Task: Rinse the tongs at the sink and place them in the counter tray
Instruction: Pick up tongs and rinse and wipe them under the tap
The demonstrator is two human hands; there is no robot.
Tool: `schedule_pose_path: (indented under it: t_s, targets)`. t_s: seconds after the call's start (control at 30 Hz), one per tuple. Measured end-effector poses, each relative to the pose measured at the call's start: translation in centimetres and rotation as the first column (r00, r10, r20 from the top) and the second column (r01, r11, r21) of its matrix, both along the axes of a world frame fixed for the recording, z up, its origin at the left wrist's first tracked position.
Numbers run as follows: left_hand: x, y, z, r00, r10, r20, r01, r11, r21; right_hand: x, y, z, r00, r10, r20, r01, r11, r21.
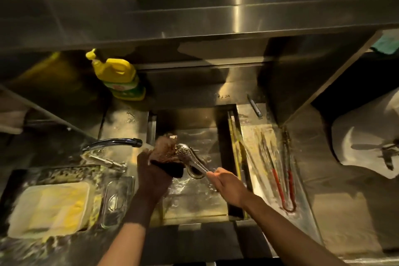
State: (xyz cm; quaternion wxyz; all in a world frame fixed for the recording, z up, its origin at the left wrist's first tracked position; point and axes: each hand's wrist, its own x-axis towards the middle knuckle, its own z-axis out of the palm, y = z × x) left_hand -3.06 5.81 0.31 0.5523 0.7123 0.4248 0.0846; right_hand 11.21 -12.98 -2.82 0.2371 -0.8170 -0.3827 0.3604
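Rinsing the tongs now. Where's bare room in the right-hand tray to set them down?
Tray: there is a bare strip between the sink and the red-handled tongs. Its right side is crowded. The left counter is taken by the white container and glass lid.

Tongs (190, 157) under running water at the sink (194, 198), centre frame.
Right hand (225, 183) grips the tongs' handle end; the perforated head sits just right of the faucet (114, 142) spout, water streaming onto it. Left hand (152, 171), dark-gloved, holds a brown scrub pad (167, 155) against the head. Counter tray (262, 181) right of the basin holds red-handled tongs (285, 181) lying lengthwise, plus other thin utensils too blurred to identify. Yellow soap bottle (121, 77) upper left on the ledge behind the sink. White tub (49, 207) with yellow contents lower left, clear lid (114, 201) just beside it.
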Motion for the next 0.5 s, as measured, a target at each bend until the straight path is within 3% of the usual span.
schedule_pose_path:
  t_s: [0.03,0.1,0.17,0.23,0.3,0.43,0.5]
  targets:
    - [-0.5,0.8,-2.2,0.997,0.005,-0.079,0.015,0.967,0.252,-0.9,0.9,-0.3,1.0,0.003,-0.009,-0.003,1.0,0.02]
    - [-1.0,1.2,-1.1,0.993,0.045,-0.109,-0.022,0.979,0.203,-2.5,2.7,-0.4,0.999,0.002,-0.048,0.001,0.999,0.05]
    - [-1.2,1.4,-0.5,0.992,0.124,-0.024,-0.121,0.988,0.1,-3.6,4.2,0.0,0.997,-0.006,-0.072,0.009,0.999,0.042]
    - [-1.4,2.3,-2.5,0.978,0.207,0.015,-0.196,0.947,-0.255,-4.2,5.1,0.3,0.999,0.019,-0.048,-0.018,1.0,0.005]
    - [-2.1,3.2,-3.0,0.988,0.155,0.003,-0.145,0.934,-0.327,-4.8,5.8,0.5,0.998,0.053,-0.014,-0.053,0.998,-0.03]
    - [-0.5,3.8,-1.6,0.905,0.426,0.023,-0.298,0.67,-0.68,-6.3,6.3,0.1,1.0,0.024,0.003,-0.024,0.997,-0.079]
    - [-0.7,4.4,-2.0,0.936,0.351,-0.004,-0.245,0.645,-0.724,-5.7,5.8,-0.4,0.997,0.068,0.024,-0.064,0.988,-0.138]
